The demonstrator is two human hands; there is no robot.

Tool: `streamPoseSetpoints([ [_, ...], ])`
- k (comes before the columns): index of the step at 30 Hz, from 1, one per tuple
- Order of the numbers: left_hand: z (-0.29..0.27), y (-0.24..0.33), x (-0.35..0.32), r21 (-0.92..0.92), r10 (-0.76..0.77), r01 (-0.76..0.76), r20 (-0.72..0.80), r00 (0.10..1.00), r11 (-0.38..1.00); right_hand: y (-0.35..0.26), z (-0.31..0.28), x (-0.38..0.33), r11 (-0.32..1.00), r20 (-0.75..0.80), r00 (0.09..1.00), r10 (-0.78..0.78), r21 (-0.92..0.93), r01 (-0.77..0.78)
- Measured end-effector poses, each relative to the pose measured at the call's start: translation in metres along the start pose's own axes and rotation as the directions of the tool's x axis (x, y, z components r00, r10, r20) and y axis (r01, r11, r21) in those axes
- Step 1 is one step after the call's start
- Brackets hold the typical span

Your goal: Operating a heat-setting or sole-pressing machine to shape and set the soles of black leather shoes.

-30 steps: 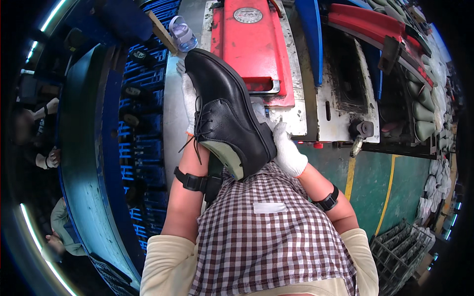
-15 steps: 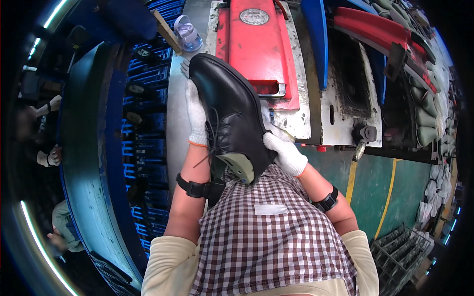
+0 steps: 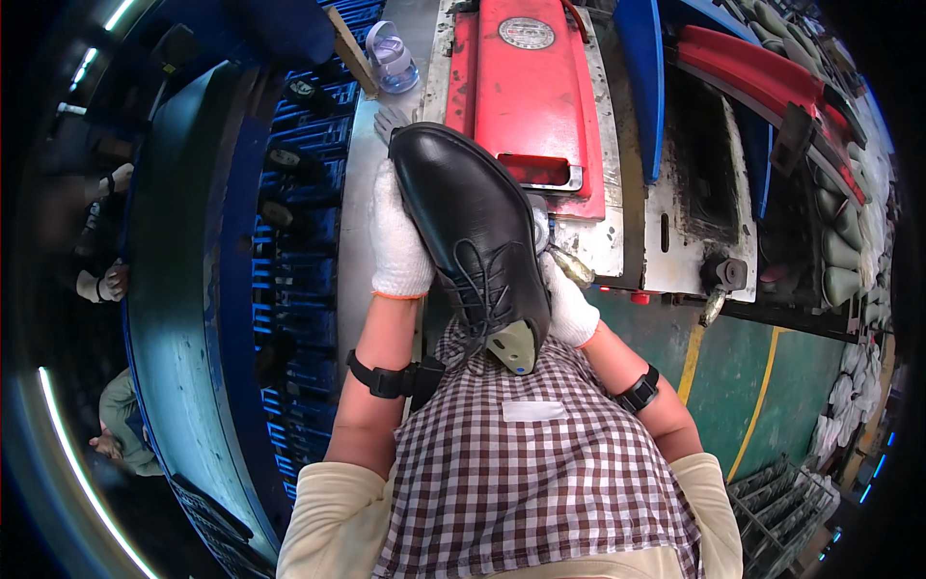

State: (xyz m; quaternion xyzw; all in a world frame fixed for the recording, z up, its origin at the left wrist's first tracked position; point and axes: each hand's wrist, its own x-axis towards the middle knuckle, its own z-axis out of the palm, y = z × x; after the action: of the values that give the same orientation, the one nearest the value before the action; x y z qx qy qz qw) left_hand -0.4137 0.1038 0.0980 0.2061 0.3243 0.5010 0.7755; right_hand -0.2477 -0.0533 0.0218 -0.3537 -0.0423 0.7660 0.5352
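Between my two hands I hold up a black leather lace-up shoe, its toe pointing away from me. A pale green shoe last shows in the shoe's opening, at the end near my apron. My left hand, in a white knit glove with an orange cuff, is closed along the shoe's left side. My right hand, also gloved in white, grips the heel end from the right; some of its fingers are hidden behind the shoe. The dark laces are threaded and hang loosely over the front.
Beyond the shoe lies a machine with a red cover. Another red-lidded machine stands open to the right. A clear water bottle and a grey glove rest on the metal ledge. Blue racks and a conveyor run along the left, with people beyond.
The shoe has rolled, so its laces now face up more and less of the last shows. My left hand has come further round its side; the whole view has shifted slightly.
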Motion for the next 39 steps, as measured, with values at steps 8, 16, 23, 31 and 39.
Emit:
streamPoseSetpoints([
  [8, -0.018, 0.015, -0.006, 0.639, 0.406, -0.379, 0.113, 0.907, 0.669, 0.011, 0.003, 0.010, 0.998, 0.171, 0.985, 0.023, 0.058, -0.034],
  [16, -0.069, 0.022, 0.000, 0.673, 0.186, -0.159, 0.031, 0.982, 0.722, 0.033, 0.005, 0.025, 0.773, 0.565, 0.778, 0.276, 0.351, -0.529],
  [23, -0.100, 0.023, -0.017, 0.284, 0.062, -0.064, 0.019, 0.998, 0.957, 0.033, 0.047, 0.038, 0.697, 0.651, 0.725, 0.225, 0.412, -0.587],
  [31, -0.115, 0.011, -0.082, 0.291, -0.040, 0.041, -0.010, 0.999, 0.956, 0.058, 0.058, 0.103, 0.908, 0.263, 0.871, 0.415, -0.048, -0.417],
  [39, -0.220, 0.025, -0.073, -0.042, -0.146, 0.146, -0.544, 0.827, 0.988, 0.080, 0.077, 0.128, 0.407, 0.249, 0.957, 0.149, -0.897, 0.170],
])
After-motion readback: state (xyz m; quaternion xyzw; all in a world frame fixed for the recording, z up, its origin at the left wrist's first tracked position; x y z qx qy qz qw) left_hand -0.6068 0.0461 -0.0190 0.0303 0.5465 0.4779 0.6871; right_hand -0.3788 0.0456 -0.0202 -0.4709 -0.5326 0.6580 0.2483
